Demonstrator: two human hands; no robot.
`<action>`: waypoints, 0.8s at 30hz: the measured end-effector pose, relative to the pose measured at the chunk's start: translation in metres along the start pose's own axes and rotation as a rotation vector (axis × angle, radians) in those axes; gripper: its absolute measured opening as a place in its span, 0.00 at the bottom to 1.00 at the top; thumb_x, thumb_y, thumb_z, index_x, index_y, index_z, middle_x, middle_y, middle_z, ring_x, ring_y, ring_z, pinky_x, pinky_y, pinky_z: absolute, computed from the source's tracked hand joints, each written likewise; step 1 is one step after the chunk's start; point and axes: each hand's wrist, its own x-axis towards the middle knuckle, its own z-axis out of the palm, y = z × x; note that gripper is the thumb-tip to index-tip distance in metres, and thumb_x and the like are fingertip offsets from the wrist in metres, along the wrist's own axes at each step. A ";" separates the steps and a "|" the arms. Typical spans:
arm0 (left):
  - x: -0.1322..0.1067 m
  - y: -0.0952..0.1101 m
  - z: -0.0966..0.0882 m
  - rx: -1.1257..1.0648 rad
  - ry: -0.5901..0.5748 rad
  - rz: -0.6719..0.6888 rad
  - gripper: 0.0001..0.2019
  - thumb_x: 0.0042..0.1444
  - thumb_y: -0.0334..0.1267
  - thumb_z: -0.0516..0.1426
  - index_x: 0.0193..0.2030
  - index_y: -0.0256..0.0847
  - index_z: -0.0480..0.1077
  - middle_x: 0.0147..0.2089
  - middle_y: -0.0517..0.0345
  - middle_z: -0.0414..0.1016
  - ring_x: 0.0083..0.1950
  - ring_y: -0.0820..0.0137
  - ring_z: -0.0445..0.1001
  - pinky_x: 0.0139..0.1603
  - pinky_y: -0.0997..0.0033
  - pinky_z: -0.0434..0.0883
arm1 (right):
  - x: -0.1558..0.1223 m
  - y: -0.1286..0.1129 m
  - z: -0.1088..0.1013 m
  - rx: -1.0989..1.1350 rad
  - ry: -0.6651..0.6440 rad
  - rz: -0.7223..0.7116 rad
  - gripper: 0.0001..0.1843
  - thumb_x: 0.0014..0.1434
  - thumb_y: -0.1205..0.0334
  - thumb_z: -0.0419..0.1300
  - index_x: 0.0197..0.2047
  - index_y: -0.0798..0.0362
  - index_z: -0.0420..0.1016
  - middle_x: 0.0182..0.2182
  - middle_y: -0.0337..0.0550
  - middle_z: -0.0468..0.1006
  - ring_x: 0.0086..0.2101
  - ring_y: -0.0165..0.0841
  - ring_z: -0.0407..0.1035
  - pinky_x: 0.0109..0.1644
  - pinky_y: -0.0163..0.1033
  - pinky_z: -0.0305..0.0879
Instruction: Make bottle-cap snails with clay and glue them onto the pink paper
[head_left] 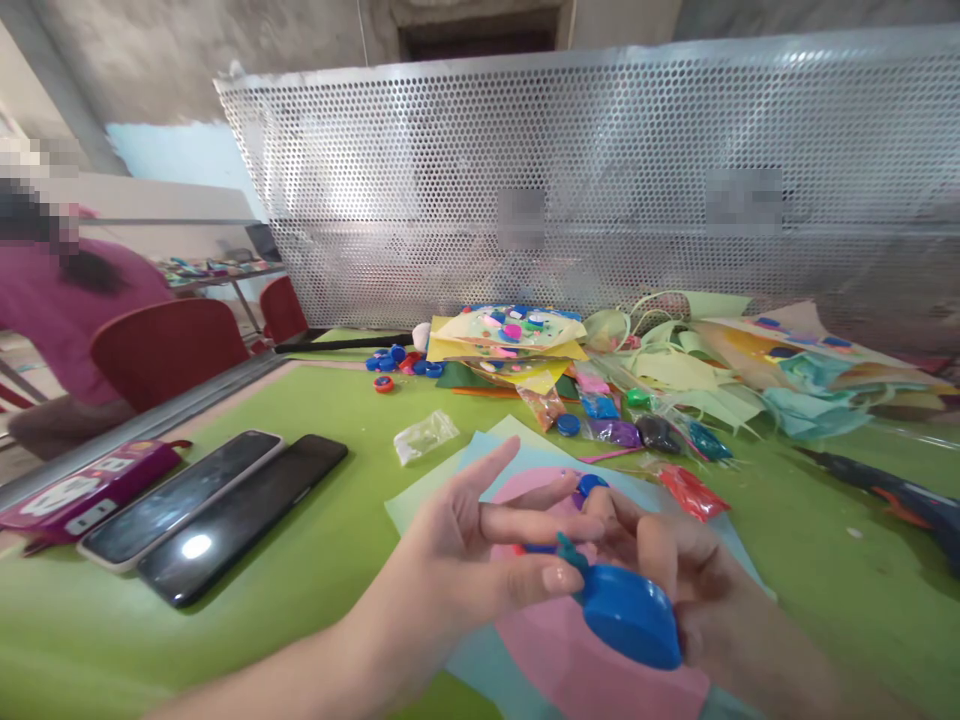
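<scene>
My right hand [679,565] grips a blue bottle cap [634,610] by its side, low over the paper. At the cap's left edge, my left hand [480,540] pinches a small lump of dark teal modelling clay [571,552] between thumb and fingers, touching the cap. The left index finger is stretched out. Below both hands lies a pink paper shape [592,665] on a light blue sheet [480,655]. Another blue cap [592,484] and a bit of purple show on the pink paper, partly hidden by my fingers.
Two phones [247,520] and a purple pencil case [97,490] lie at left. Loose caps [394,358], decorated paper sheets [510,335] and clay packets [615,432] sit towards the back. A glue gun [892,485] is at right. Behind stands a perforated metal panel [450,180]; a person sits far left.
</scene>
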 end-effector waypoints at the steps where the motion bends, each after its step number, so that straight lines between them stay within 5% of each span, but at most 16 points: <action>1: 0.000 0.000 0.000 0.005 0.010 -0.006 0.49 0.40 0.30 0.68 0.64 0.31 0.43 0.38 0.47 0.81 0.62 0.61 0.63 0.64 0.48 0.53 | 0.000 0.000 0.000 -0.006 0.007 0.010 0.11 0.37 0.66 0.72 0.22 0.38 0.79 0.30 0.36 0.65 0.34 0.30 0.61 0.36 0.32 0.61; 8: 0.002 0.000 0.000 0.100 -0.026 0.100 0.50 0.45 0.34 0.67 0.67 0.29 0.38 0.30 0.56 0.82 0.57 0.61 0.70 0.67 0.50 0.46 | 0.002 0.002 -0.002 -0.001 -0.050 -0.039 0.14 0.38 0.70 0.71 0.24 0.38 0.80 0.28 0.35 0.63 0.33 0.29 0.60 0.33 0.29 0.60; 15: -0.005 0.004 -0.001 0.369 -0.002 0.273 0.50 0.50 0.39 0.63 0.69 0.40 0.31 0.42 0.52 0.80 0.66 0.62 0.57 0.66 0.47 0.49 | 0.002 0.000 0.002 0.006 -0.042 -0.020 0.12 0.35 0.66 0.73 0.23 0.38 0.80 0.29 0.37 0.65 0.34 0.30 0.62 0.34 0.31 0.61; 20: -0.007 0.004 -0.001 0.398 0.024 0.244 0.49 0.50 0.39 0.64 0.68 0.33 0.33 0.33 0.52 0.82 0.63 0.60 0.61 0.65 0.47 0.50 | 0.002 0.000 0.005 -0.020 -0.037 0.005 0.10 0.34 0.59 0.74 0.22 0.38 0.80 0.28 0.37 0.65 0.32 0.30 0.62 0.33 0.32 0.60; 24: -0.005 0.004 -0.001 0.397 0.032 0.237 0.49 0.50 0.41 0.63 0.68 0.32 0.33 0.35 0.50 0.82 0.63 0.59 0.62 0.65 0.47 0.52 | 0.001 0.000 0.003 -0.023 -0.054 -0.003 0.10 0.34 0.60 0.74 0.23 0.39 0.80 0.30 0.37 0.66 0.34 0.30 0.62 0.34 0.32 0.59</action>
